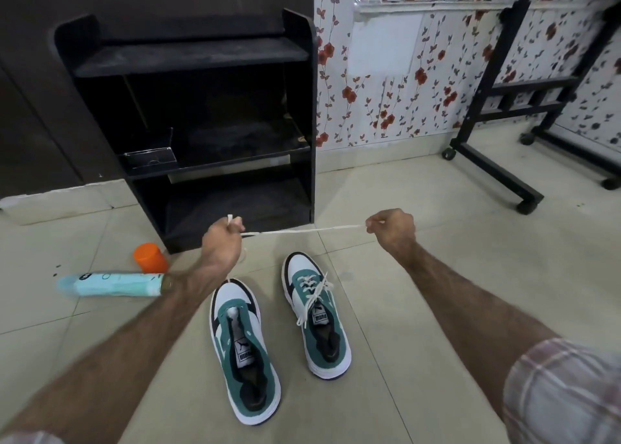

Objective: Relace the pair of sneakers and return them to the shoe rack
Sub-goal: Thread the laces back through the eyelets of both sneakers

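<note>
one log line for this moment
left hand + right hand: stretch white lace | left sneaker: unlaced | right sneaker: laced | shoe rack: no sneakers

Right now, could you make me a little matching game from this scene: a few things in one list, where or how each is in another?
Things:
1. left sneaker
2. right sneaker
3. white lace
4. spray can

States:
A. lying on its side on the floor
B. stretched between left hand and right hand
C. laced
D. unlaced

Pairs: 1-D, 2-C, 3-B, 4-A
</note>
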